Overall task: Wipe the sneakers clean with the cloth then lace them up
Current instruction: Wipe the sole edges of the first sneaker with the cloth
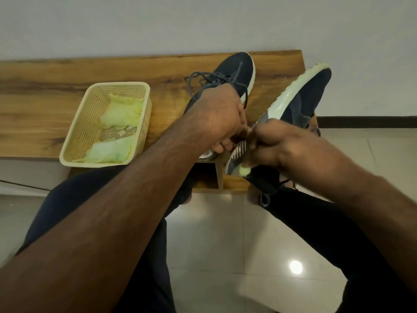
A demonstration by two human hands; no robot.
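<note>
Well to the left of the left hand [222, 114] sat a pale perforated basket [74, 141] on the wooden bench [45, 86], with crumpled yellow-green cloths [123, 112] lying loose inside; they looked soft and light, easy to pinch anywhere. Under and beyond the left hand lay the first sneaker [237, 68], flat on the bench with its laces [203, 77] slack. The left hand's fingers were curled down near that shoe's heel, but whether they gripped it or the neighbouring shoe could not be told.

Just right of it, the right hand [270, 145] was clenched around a wad of cloth [244, 170], pressing it against the heel side of the second sneaker [300, 102], which stood tilted, sole edge up. That shoe looked light, its knit upper pliable and its foam sole firmer, so the heel or sole rim seemed the steadiest hold. Its laces hung loose below the hand.
</note>
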